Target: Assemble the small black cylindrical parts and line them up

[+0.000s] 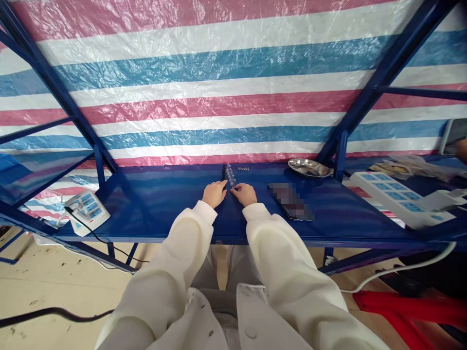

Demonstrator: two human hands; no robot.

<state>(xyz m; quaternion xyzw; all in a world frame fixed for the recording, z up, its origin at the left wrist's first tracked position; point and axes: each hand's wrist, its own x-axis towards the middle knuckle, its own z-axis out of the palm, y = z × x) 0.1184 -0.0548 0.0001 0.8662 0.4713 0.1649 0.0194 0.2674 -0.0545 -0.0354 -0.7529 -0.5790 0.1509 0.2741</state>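
My left hand rests at the near end of a row of small black pieces, its fingers bent together and pointing right. Across a narrow gap, my right hand has thumb and fingers closed beside the near end of a row of small clear plastic pieces. Whatever either hand pinches is hidden or too small to make out. Behind the right hand, several tiny silvery pieces stand in a short line.
A blue metal table carries it all. Right of my hands lie a dark phone and a shiny metal dish. White power strips sit at both ends. Blue frame posts rise on either side before a striped plastic sheet.
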